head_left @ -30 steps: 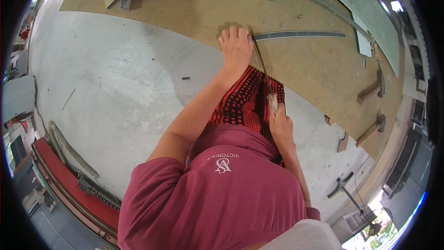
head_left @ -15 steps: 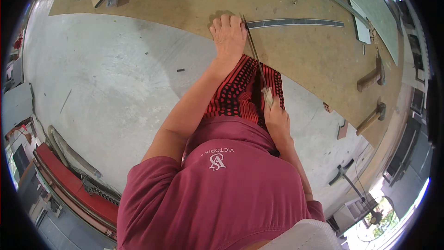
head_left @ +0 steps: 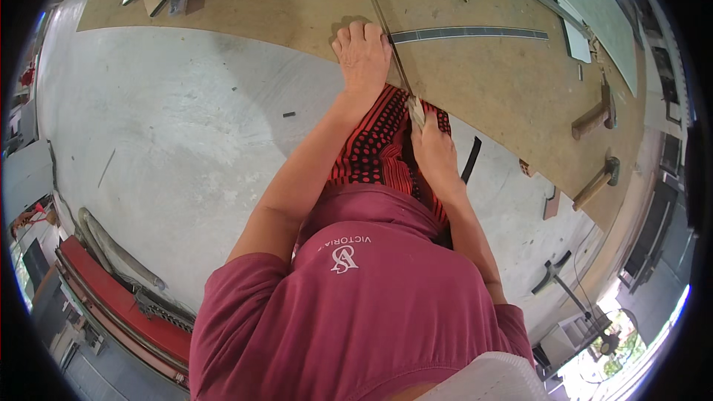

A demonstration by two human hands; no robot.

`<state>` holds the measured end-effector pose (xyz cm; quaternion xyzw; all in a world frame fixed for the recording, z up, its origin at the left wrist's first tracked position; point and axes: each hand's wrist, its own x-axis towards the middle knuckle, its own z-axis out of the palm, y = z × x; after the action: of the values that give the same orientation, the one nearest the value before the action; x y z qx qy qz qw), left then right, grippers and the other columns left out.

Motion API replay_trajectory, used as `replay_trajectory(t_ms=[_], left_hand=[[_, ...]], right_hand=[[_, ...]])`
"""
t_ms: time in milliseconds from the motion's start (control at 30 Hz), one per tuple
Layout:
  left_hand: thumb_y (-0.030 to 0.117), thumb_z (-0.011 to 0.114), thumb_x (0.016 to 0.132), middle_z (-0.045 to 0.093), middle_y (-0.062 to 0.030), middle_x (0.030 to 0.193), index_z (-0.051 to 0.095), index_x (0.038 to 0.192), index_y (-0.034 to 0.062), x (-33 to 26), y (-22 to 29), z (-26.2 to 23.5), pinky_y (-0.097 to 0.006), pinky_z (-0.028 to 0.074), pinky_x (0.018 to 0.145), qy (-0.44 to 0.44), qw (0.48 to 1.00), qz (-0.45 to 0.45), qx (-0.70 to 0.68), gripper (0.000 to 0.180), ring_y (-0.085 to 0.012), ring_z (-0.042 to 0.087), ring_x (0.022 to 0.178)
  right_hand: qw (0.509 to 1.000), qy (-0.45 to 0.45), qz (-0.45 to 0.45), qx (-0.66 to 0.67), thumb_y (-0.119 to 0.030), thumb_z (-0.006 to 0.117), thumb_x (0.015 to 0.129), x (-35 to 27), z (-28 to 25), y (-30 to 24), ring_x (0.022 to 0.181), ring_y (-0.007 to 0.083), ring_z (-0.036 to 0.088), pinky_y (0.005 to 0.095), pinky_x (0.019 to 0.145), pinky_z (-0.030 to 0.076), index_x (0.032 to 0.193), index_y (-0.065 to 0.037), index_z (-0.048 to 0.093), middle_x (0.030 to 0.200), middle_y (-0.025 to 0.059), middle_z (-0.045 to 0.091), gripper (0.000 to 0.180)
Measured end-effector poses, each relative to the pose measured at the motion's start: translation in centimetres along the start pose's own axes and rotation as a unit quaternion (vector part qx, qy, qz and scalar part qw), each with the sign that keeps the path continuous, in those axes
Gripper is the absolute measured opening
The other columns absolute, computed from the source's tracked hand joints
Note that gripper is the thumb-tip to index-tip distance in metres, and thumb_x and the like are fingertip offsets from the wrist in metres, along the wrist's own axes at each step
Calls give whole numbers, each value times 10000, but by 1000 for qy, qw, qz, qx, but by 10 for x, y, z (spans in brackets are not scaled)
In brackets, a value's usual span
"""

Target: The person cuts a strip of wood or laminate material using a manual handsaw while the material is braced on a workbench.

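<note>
At worktop's near edge (head_left: 490,139), half-curled left hand (head_left: 364,59) seemingly pins strip (head_left: 471,33) (likely light, stiff; hold ends); right hand (head_left: 435,150) clasps blade handle (head_left: 417,113).

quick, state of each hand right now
Left hand: at the left end of the grey strip; grip cannot be told.
Right hand: closed, holding a long thin tool.

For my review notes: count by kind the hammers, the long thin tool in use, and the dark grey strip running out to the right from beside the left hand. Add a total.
Hammers: 2
Long thin tool, held in the right hand: 1
Dark grey strip, beside the left hand: 1
Total: 4
</note>
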<state>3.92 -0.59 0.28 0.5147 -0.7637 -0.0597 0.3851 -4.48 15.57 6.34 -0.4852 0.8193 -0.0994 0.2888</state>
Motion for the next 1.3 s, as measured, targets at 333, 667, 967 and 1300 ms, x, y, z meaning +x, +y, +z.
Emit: replay_trajectory(t_ms=[333, 667, 967, 1300], left_hand=[[111, 656, 753, 529, -91, 898, 542, 889, 108, 0, -5, -3, -451, 376, 750, 1, 1000, 4, 15, 178, -319, 492, 871], [122, 650, 766, 535, -94, 904, 547, 901, 99, -2, -5, 3, -453, 377, 745, 0, 1000, 17, 8, 171, -323, 491, 868], [137, 642, 777, 534, -96, 905, 546, 884, 100, -1, -8, 4, -463, 381, 756, 7, 999, 26, 24, 148, -328, 493, 893], [137, 645, 774, 536, -108, 905, 535, 872, 94, -2, -7, 9, -467, 376, 744, 4, 999, 30, 11, 154, -337, 489, 885]], right_hand=[[999, -17, 44, -15, -285, 487, 936, -37, 4, 16, 726, 480, 613, 589, 654, 472, 1041, -48, 444, 723, 285, 618, 262], [999, 28, -19, -21, -268, 505, 929, -4, 8, 7, 719, 473, 620, 568, 644, 489, 1035, -39, 450, 719, 278, 620, 258], [1000, -7, 21, 4, -261, 497, 931, -44, 9, 34, 697, 480, 612, 588, 603, 476, 1021, -46, 446, 705, 275, 616, 238], [1000, 14, -21, -12, -266, 486, 939, 3, 4, 11, 782, 490, 603, 577, 701, 468, 1096, -11, 455, 799, 299, 622, 301]])
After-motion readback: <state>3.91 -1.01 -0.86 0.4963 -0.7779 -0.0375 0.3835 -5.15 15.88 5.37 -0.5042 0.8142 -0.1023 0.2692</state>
